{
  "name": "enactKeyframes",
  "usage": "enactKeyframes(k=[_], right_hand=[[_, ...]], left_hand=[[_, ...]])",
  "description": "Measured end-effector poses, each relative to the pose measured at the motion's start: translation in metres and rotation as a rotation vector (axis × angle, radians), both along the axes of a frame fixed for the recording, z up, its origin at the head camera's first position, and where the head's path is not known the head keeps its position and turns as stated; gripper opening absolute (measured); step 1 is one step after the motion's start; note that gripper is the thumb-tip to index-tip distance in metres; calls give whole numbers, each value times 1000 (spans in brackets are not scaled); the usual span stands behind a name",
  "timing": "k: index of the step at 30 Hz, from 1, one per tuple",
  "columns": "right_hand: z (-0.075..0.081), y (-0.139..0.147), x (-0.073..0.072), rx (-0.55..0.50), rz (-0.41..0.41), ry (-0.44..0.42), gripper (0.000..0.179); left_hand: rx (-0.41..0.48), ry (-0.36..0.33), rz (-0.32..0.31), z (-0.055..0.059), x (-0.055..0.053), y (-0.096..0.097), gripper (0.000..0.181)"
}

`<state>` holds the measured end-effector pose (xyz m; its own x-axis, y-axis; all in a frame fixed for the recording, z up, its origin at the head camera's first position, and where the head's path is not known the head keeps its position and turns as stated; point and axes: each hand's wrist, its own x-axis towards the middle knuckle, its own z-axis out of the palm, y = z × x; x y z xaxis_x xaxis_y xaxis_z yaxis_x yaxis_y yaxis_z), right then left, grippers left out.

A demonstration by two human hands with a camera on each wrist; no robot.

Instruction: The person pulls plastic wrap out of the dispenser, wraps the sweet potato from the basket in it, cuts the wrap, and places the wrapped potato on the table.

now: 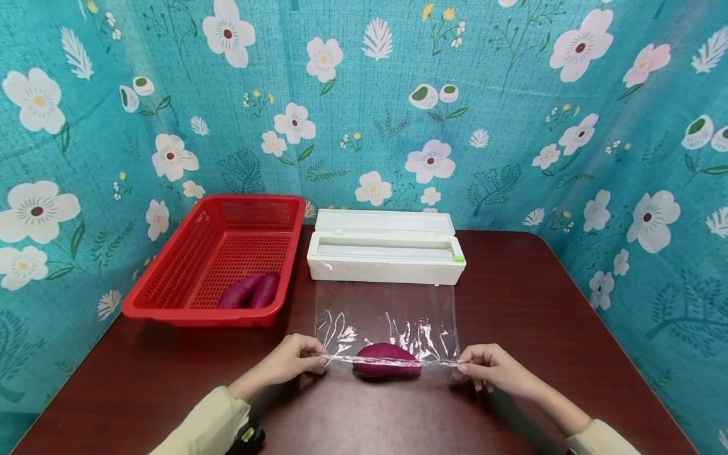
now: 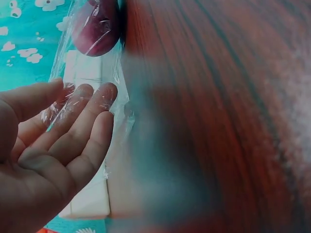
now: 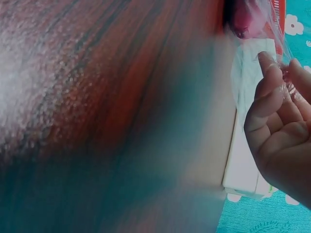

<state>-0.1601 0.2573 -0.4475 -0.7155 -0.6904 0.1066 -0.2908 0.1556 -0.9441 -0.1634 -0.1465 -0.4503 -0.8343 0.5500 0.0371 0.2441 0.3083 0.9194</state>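
A sheet of clear plastic wrap (image 1: 392,316) stretches from the white wrap dispenser (image 1: 387,270) toward me. Its front edge is gathered into a shiny line that crosses a purple sweet potato (image 1: 387,355) on the table. My left hand (image 1: 297,357) pinches the left front corner of the wrap between thumb and fingers. At the opposite corner my right hand (image 1: 493,368) pinches the wrap too. In the left wrist view the sweet potato (image 2: 96,30) shows behind the film, beyond the left hand (image 2: 63,131). The right wrist view has the right hand (image 3: 282,116) with film at its fingertips.
A red plastic basket (image 1: 196,314) stands at the back left with two sweet potatoes (image 1: 250,291) in it. The dispenser's lid (image 1: 383,221) is raised toward the flowered curtain (image 1: 364,126) behind. Dark brown table (image 1: 523,303) surface lies to the right.
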Motion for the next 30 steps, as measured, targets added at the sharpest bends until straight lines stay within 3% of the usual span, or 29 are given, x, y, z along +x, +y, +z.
enactKeyframes(k=[3,6,12,17,23,26,30], right_hand=[[-3,-2,-2,-5,-4,-10,10],[-5,-3,-4,8,-11,-25,11],[-6,-5,-5,37,-42,-41,11],[-8,-9,-7,14,-80,-49,7],[-11,-13,-13,32,-94,11,7],[-11,-14,-15,57,-84,46,18],[-10,-17,-15,75,-50,22,24]], left_hand=[[60,-94,26,0,0,2,11],[76,-132,59,1,1,3,7],[126,-113,104,-2,0,6,12],[55,-17,120,0,-2,8,6],[-22,90,119,-3,-6,10,19],[-116,255,92,-5,-8,10,27],[-259,491,59,-8,-10,11,29]])
